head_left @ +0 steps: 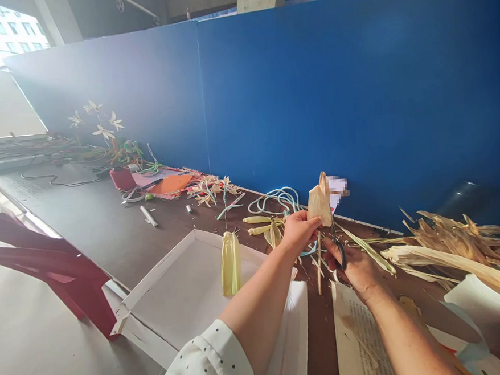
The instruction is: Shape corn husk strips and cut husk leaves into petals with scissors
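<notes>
My left hand pinches a pale dried corn husk and holds it upright above the table. Close on its right, my right hand grips black-handled scissors, whose blades point up along the husk's right edge. Whether the blades are apart is too small to tell. Beneath the hands lie thin husk scraps and a stick-like strip. A yellow-green husk piece rests on the white box lid left of my left forearm.
Dried husks are heaped at the right beside a white bowl. Pale blue cord and husk flowers lie along the blue partition. A red chair stands at the left. Printed paper lies in front.
</notes>
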`<state>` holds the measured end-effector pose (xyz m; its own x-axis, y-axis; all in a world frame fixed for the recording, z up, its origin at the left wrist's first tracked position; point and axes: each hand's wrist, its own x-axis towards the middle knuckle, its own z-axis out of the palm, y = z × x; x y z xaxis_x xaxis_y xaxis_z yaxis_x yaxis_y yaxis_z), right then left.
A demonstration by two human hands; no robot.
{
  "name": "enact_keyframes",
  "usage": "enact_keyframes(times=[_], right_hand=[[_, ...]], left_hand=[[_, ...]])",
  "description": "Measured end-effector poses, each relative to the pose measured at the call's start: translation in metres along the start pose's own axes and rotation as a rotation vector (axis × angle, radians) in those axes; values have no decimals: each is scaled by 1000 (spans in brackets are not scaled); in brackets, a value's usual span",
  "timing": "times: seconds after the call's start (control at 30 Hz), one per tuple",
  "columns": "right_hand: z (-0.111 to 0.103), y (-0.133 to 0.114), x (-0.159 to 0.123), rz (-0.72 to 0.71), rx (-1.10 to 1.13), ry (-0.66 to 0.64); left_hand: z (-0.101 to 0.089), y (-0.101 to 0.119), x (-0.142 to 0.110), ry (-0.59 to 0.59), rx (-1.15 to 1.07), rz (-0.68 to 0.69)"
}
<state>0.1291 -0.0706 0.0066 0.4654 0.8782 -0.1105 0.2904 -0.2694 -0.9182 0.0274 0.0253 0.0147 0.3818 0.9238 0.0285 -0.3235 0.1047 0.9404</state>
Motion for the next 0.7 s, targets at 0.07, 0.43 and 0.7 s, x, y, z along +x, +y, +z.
enact_keyframes(times=[0.07,0.43,0.7], right_hand=[[0,1,0,-27,-24,8],[1,6,4,-50,3,34],[-3,11,9,-63,-59,4]], left_hand=[[0,0,0,1,-5,-9],[-1,-4,3,10,-20,-10],[-3,-6,6,30,-23,-10]])
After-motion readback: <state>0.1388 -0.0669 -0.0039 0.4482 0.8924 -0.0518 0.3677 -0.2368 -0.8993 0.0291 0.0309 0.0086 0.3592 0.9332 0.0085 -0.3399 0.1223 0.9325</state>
